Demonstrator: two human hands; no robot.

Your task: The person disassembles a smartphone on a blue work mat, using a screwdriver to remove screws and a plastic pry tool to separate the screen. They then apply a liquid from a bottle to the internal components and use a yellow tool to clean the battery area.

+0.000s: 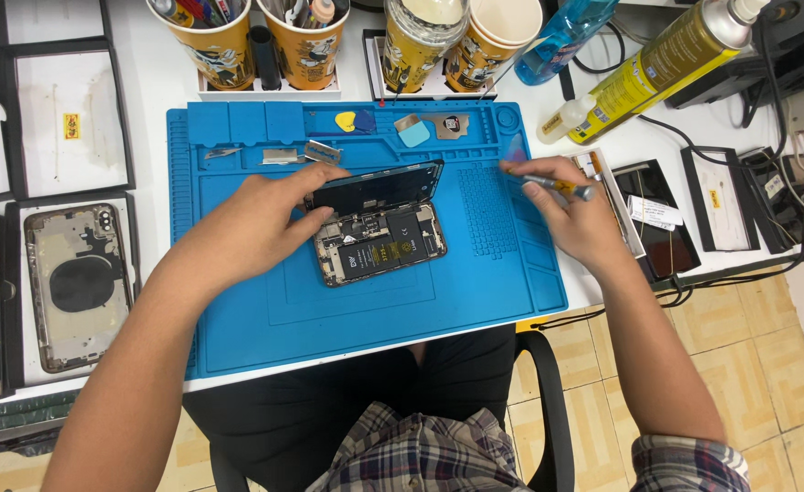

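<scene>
Blue rubber mat (502, 273): my left hand (256, 228) grips the opened phone's (379, 246) glossy screen (379, 187); right hand (571, 214) pinches a slim metal screwdriver (557, 186)

Sitting on the bench are 4 paper cups (215, 41), 1 blue mat (493, 273), 1 opened phone (379, 241), 3 picks (345, 120), 2 spray cans (675, 55) and 1 blue bottle (561, 36).

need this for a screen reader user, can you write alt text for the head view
The left hand lifts the screen of an opened smartphone on a blue repair mat, while the right hand holds a screwdriver beside it. Cups of tools and spray bottles line the white table's far edge.
</scene>
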